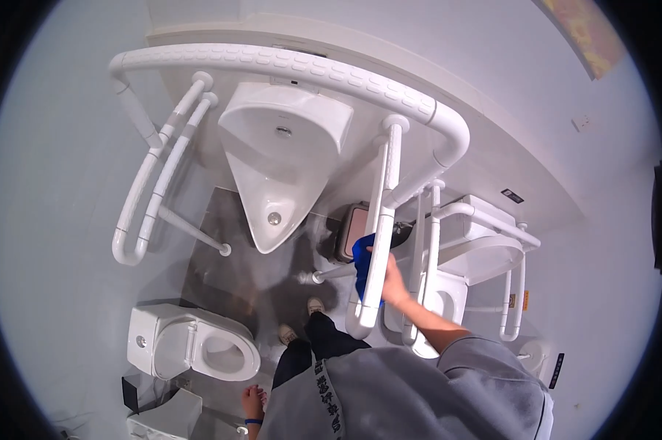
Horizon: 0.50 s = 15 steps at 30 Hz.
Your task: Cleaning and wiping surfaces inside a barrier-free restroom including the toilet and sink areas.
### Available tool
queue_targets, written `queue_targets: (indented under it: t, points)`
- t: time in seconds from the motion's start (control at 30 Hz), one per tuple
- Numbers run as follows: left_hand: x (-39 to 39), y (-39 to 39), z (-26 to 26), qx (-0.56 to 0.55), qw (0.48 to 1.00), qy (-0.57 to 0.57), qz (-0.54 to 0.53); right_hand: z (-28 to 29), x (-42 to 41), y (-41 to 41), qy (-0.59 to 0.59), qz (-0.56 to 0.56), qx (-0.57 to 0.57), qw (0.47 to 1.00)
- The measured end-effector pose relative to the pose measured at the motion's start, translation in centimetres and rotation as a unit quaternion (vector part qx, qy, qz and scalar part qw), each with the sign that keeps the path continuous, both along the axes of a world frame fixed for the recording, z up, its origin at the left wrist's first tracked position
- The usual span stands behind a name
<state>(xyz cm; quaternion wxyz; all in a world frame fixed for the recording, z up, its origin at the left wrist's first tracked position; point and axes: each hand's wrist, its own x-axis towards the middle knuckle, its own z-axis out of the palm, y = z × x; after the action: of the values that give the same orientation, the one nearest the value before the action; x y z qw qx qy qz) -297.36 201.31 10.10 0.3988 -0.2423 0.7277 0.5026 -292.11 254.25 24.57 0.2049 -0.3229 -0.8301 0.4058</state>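
My right hand is at the lower part of a white grab rail and grips a blue cloth. The cloth lies against the rail and hangs on its left side; the rail hides part of my fingers. Down by my left side is my left hand, its fingers curled, with a blue band on the wrist. What lies inside its palm is hidden. The rail belongs to a frame whose curved white top bar, with raised grip pads, arches over a white wall urinal.
A second grab rail stands left of the urinal. A lidded bin sits behind the right rail. To the right is a toilet with more rails; another toilet stands at lower left. Floor-level brace bars reach toward the urinal.
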Motion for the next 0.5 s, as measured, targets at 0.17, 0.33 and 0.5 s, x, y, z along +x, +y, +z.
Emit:
queue_targets:
  t: [0.17, 0.33, 0.5]
  points:
    - [0.7, -1.2, -0.7, 0.015, 0.998, -0.002, 0.058, 8.1, -2.7, 14.2, 0.118, -0.184, -0.04, 0.975]
    - [1.9, -1.9, 0.7, -0.049, 0.998, 0.001, 0.028, 12.1, -11.7, 27.0, 0.029, 0.037, 0.162, 0.986]
    - [4.6, -6.1, -2.0, -0.036, 0.998, -0.002, 0.056, 4.6, -15.3, 25.0, 0.001, -0.076, 0.323, 0.943]
